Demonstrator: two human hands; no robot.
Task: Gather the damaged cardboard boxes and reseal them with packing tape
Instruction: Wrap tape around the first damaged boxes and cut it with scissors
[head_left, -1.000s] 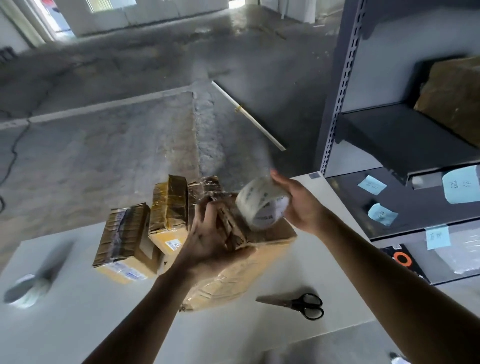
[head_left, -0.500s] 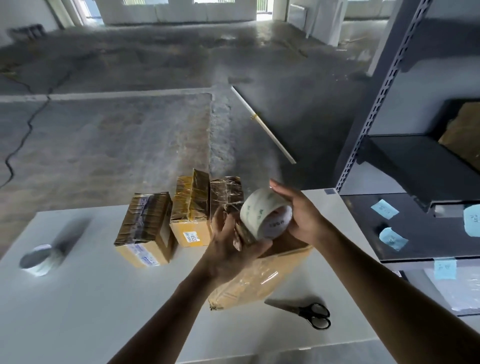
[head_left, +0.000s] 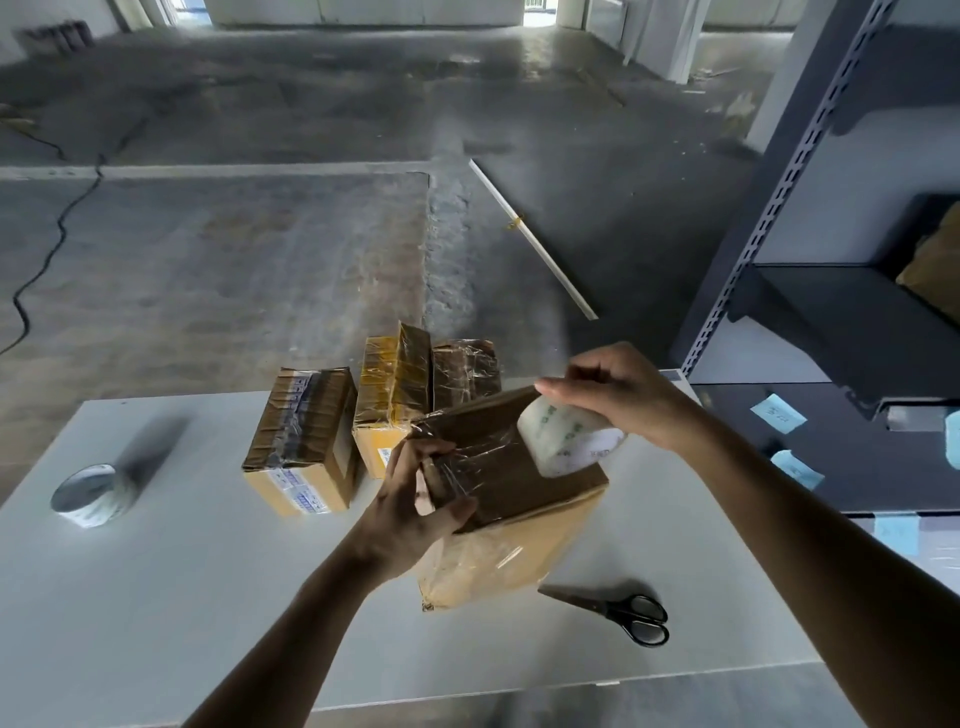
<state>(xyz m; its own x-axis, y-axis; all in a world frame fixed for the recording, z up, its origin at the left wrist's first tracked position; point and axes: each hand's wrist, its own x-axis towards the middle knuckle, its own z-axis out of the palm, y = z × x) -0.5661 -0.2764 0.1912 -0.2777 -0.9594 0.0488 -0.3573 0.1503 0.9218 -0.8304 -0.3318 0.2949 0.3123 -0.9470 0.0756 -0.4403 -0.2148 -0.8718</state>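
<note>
A large brown cardboard box stands on the white table, its top covered with shiny clear tape. My left hand grips the box's near left top edge, thumb pressing the tape end down. My right hand holds a roll of clear packing tape over the right side of the box top, with a strip stretched from the roll towards my left hand. Three smaller taped boxes stand behind: one at the left, one in the middle and one behind it.
A second tape roll lies at the table's left. Black scissors lie to the right of the large box. A grey metal shelf rack with blue sticky notes stands at the right. Concrete floor lies beyond the table.
My right hand has carried the tape roll to the right across the box top, drawing out a strip. My left hand has dropped to the box's left edge. The camera tilted up.
</note>
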